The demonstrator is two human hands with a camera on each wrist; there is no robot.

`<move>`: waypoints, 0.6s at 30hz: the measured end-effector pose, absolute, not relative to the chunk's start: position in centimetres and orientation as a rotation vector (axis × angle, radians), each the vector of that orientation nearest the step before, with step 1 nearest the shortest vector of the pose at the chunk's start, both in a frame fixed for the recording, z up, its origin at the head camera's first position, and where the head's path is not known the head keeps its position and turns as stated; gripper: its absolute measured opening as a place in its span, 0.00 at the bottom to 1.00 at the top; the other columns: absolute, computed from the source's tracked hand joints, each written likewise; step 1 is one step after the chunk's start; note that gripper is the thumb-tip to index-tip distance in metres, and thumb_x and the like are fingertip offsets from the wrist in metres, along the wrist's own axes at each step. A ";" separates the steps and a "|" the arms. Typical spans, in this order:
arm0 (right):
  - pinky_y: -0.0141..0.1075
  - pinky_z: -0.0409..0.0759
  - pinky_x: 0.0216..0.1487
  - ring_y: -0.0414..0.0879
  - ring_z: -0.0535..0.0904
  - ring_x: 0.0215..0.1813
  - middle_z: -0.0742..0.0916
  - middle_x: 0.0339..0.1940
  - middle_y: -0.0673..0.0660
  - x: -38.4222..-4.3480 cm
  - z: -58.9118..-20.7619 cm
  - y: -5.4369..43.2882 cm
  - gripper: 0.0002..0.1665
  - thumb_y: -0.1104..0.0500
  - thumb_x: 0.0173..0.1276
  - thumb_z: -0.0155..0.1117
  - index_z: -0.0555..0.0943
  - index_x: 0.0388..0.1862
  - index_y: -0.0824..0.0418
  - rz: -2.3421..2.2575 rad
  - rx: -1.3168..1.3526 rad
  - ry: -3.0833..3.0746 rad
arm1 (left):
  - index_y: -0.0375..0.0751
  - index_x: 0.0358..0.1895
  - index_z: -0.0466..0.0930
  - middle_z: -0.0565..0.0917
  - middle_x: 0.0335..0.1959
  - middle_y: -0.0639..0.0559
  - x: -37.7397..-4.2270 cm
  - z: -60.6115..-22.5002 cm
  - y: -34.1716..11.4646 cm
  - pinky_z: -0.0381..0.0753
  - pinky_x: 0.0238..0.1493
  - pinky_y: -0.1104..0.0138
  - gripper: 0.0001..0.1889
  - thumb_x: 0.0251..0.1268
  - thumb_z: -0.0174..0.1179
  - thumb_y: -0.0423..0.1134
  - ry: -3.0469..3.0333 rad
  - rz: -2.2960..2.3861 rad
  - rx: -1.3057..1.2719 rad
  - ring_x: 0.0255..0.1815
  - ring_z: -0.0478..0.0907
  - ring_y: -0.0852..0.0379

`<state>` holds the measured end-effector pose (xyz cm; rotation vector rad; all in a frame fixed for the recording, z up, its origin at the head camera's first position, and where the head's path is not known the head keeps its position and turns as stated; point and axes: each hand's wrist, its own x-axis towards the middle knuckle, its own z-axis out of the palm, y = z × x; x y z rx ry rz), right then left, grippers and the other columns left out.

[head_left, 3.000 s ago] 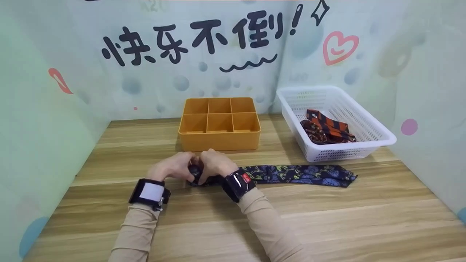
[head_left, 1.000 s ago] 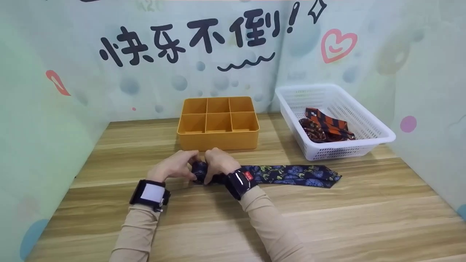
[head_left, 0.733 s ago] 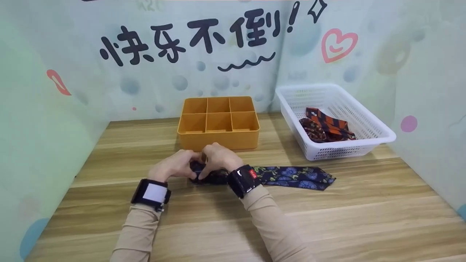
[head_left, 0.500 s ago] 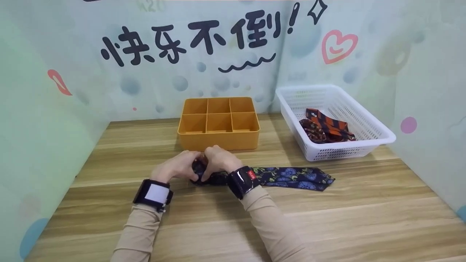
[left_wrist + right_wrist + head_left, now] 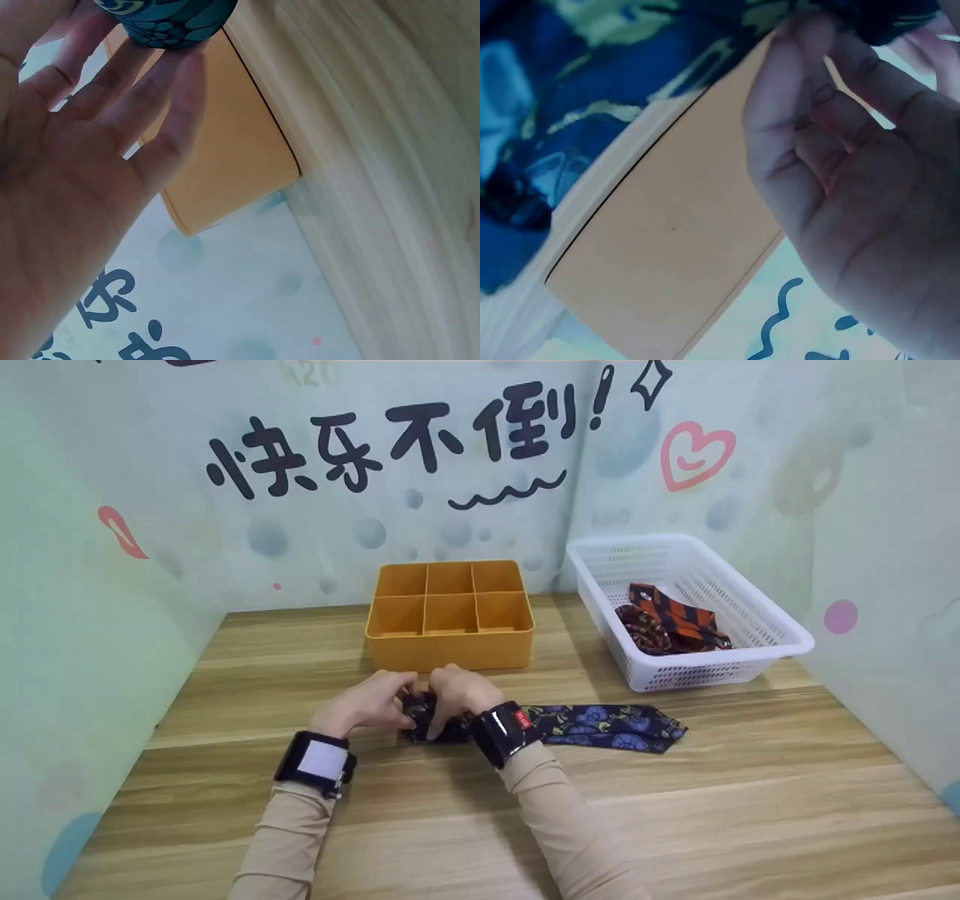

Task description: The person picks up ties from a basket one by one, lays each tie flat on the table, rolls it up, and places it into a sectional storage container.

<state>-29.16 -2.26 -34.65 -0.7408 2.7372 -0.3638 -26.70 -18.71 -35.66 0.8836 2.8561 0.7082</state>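
Note:
A dark navy necktie [image 5: 600,727] with blue and yellow-green flowers lies along the table, its pointed wide end toward the right. Its left part is wound into a roll [image 5: 418,712] between both hands. My left hand [image 5: 367,703] grips the roll from the left, thumb in front and fingers behind; in the left wrist view the fingertips meet the roll's [image 5: 176,22] edge. From the other side my right hand [image 5: 461,694] pinches the roll with curled fingers. The tie's flat stretch [image 5: 615,75] passes beneath the right wrist, which hides part of it.
An orange box [image 5: 450,651] with several compartments stands just behind the hands. To the back right, a white perforated basket [image 5: 720,669] holds an orange-and-navy striped tie [image 5: 675,615] and a rolled patterned tie [image 5: 643,628]. Printed cloth walls enclose the wooden table [image 5: 420,840].
The tie's pointed end has slid left toward the hands, and its flat stretch is shorter. The hands have shifted slightly right, with fingers repositioning around the roll. Box and basket stay put.

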 end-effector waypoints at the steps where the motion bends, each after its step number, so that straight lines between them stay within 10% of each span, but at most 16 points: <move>1: 0.33 0.77 0.38 0.41 0.76 0.37 0.84 0.36 0.49 -29.2 -34.5 -2.2 0.27 0.49 0.38 0.82 0.84 0.38 0.56 -0.365 -0.753 2.735 | 0.35 0.36 0.74 0.84 0.38 0.40 -26.8 -35.7 -18.7 0.78 0.41 0.61 0.16 0.41 0.69 0.30 2.866 0.696 0.895 0.38 0.79 0.47; 9: 0.35 0.76 0.35 0.42 0.76 0.36 0.82 0.33 0.48 -29.1 -33.8 -2.0 0.23 0.46 0.38 0.81 0.82 0.32 0.52 -0.395 -0.752 2.771 | 0.38 0.34 0.80 0.82 0.32 0.46 -26.9 -35.4 -18.5 0.75 0.39 0.63 0.13 0.39 0.67 0.30 2.869 0.658 0.937 0.35 0.75 0.53; 18: 0.37 0.80 0.42 0.43 0.78 0.38 0.86 0.38 0.52 -29.0 -34.3 -2.3 0.27 0.54 0.36 0.83 0.84 0.39 0.58 -0.347 -0.686 2.773 | 0.36 0.52 0.68 0.79 0.52 0.36 -26.6 -35.6 -18.5 0.75 0.59 0.51 0.28 0.44 0.70 0.33 2.766 0.744 0.776 0.55 0.76 0.41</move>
